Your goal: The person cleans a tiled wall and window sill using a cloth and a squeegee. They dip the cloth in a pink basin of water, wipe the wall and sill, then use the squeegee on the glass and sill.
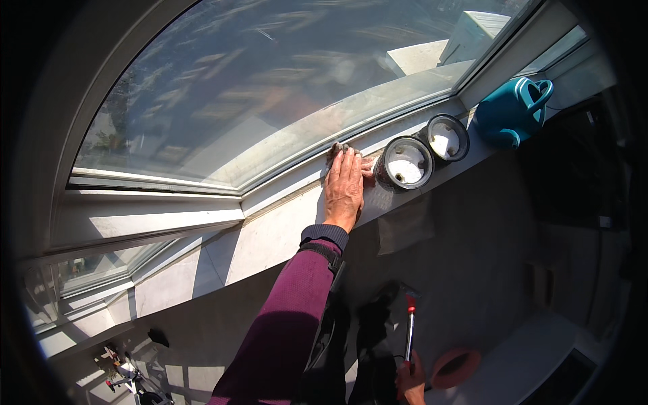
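Observation:
My left hand (344, 189), in a purple sleeve with a dark cuff and a black wrist strap, reaches onto the white windowsill (270, 250). Its fingers press on a small crumpled dark cloth (339, 148) at the foot of the window frame, mostly hidden beneath them. Just to the right of the fingers stands a dark round pot with white contents (406, 163). At the lower right, my right hand (410, 381) is wrapped round the handle of a slim silver tool with a red neck (410, 324); its far end is too dim to make out.
A second dark pot (447, 138) and a teal watering can (513, 111) stand farther right on the sill. The window pane (270, 88) rises behind it. Below lie a pinkish round bowl-like object (456, 368) at the right and an exercise bike (138, 385) at the lower left.

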A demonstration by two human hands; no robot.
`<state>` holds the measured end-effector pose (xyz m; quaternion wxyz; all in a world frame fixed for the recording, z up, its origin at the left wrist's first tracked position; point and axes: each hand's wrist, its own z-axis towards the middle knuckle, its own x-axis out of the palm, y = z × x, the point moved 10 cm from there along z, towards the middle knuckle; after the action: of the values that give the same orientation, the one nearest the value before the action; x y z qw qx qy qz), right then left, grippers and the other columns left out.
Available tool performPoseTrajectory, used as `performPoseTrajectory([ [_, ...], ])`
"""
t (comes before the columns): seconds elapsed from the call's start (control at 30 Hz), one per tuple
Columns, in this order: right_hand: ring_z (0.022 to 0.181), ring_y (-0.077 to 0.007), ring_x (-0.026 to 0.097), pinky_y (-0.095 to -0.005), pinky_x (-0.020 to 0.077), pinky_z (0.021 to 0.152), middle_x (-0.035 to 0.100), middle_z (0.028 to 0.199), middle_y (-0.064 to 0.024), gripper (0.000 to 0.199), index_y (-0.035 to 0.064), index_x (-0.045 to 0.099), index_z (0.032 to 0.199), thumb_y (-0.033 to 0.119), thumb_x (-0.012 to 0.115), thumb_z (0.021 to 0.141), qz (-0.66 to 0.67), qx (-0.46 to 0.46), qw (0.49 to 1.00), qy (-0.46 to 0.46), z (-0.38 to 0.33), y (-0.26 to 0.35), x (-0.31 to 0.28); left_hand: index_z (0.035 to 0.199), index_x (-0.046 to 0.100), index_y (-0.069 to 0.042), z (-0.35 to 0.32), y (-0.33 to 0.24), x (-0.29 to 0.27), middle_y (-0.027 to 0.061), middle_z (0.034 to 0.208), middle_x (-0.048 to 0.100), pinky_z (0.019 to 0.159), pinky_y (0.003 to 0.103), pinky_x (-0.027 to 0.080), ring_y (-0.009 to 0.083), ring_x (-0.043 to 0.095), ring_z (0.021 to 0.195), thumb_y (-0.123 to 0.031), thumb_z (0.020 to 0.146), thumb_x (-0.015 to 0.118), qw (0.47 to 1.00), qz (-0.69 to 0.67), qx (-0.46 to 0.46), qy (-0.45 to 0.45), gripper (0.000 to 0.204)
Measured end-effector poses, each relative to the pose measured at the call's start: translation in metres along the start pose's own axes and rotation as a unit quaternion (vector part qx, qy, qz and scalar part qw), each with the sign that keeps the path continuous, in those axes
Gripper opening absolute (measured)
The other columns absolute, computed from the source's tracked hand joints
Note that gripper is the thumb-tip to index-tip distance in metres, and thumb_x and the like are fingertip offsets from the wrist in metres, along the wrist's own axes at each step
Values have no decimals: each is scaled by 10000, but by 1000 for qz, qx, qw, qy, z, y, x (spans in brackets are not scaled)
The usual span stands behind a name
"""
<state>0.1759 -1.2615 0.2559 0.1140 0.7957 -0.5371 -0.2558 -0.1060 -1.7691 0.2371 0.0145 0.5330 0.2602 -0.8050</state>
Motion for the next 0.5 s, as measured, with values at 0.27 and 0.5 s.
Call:
performPoseTrajectory([
  [0.27, 590, -119, 621, -291, 530, 520, 703, 877, -61, 650, 144, 448, 1650, 198, 671, 1042, -50, 67, 993, 84, 6, -32, 22, 1626, 469, -41, -82, 80, -68, 150, 1717, 420, 1287, 463, 342, 350, 374, 1596, -217, 1024, 647, 995, 56, -42, 66, 652],
  [0.5, 571, -118, 595, -295, 514, 497, 687, 886, -65, 632, 126, 450, 1646, 169, 648, 1048, 1, 82, 991, 103, 8, -21, 19, 1675, 349, -13, -209, 148, -130, 196, 1751, 318, 1324, 494, 268, 420, 288, 1616, -203, 1069, 596, 954, 159, -239, 83, 681],
])
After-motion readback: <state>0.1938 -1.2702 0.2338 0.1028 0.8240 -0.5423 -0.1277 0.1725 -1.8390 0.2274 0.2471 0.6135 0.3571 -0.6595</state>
